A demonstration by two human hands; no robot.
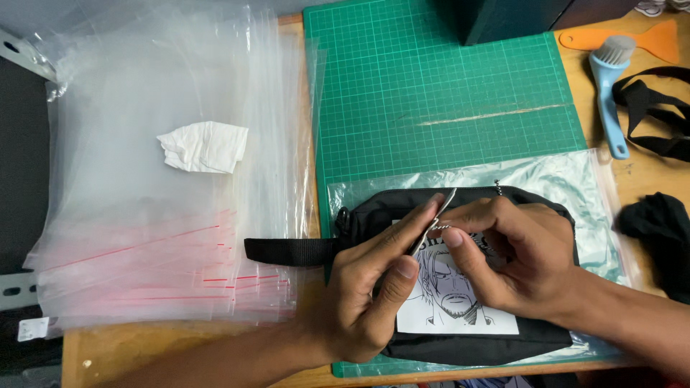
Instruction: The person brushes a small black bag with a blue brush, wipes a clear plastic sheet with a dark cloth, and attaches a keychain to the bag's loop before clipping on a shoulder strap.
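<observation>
Presently:
- Left hand [374, 294]: pinches thin grey tag [433, 219].
- Right hand [514, 262]: pinches tag's small chain [451, 228].
- Black pouch [460, 338]: under both hands, on clear bag [568, 179], green cutting mat [431, 93].
- Stacked clear bags [158, 230]: left.

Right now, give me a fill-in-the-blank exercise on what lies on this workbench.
1. Both hands, left hand and right hand, work over a black ____ with a strap.
2. The pouch lies on a clear plastic bag atop a ____ cutting mat.
3. On the stack of clear bags sits a crumpled ____ tissue.
4. The brush at the right has a light ____ handle.

Missing words: pouch; green; white; blue
</observation>
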